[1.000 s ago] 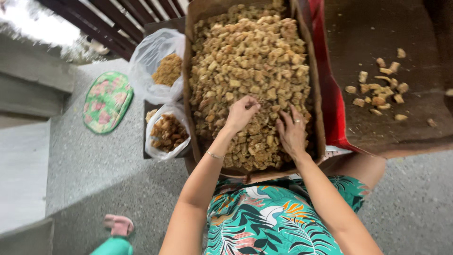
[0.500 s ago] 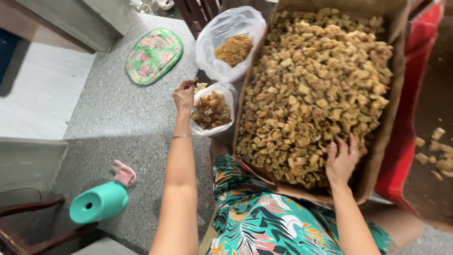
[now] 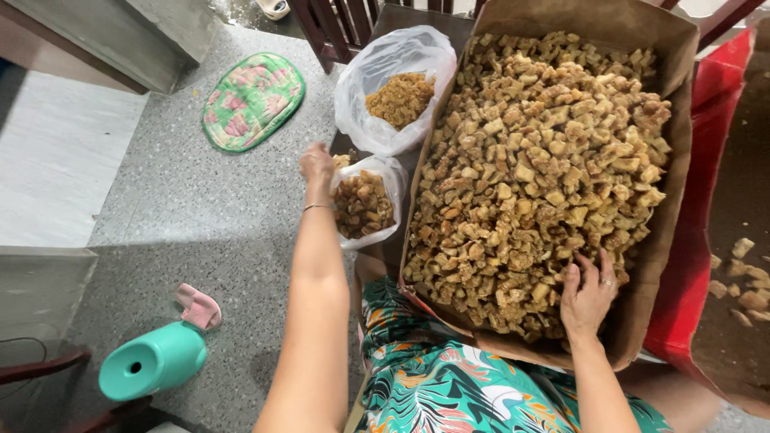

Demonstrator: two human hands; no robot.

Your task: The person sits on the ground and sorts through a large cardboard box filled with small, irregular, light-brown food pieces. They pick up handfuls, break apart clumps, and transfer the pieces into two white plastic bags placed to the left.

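Right hand (image 3: pixel 588 298) spread flat, fingers open, on golden-brown fried chunks (image 3: pixel 539 176) heaped in the wide cardboard box (image 3: pixel 642 321), steadying it on the lap. Left hand (image 3: pixel 317 163) closed at the rim of the small clear plastic bag (image 3: pixel 365 204) of chunks just right of its fingers, holding it open; beyond, a larger white bag (image 3: pixel 393 84).

Golden-brown snack pieces (image 3: pixel 537 176); green-pink floral mat (image 3: pixel 253 100); teal stool (image 3: pixel 152 361).

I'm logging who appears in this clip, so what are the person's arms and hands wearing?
Both arms are bare, with no sleeves or gloves in view. The left hand has a thin bracelet at the wrist. The right hand wears a ring on one finger.
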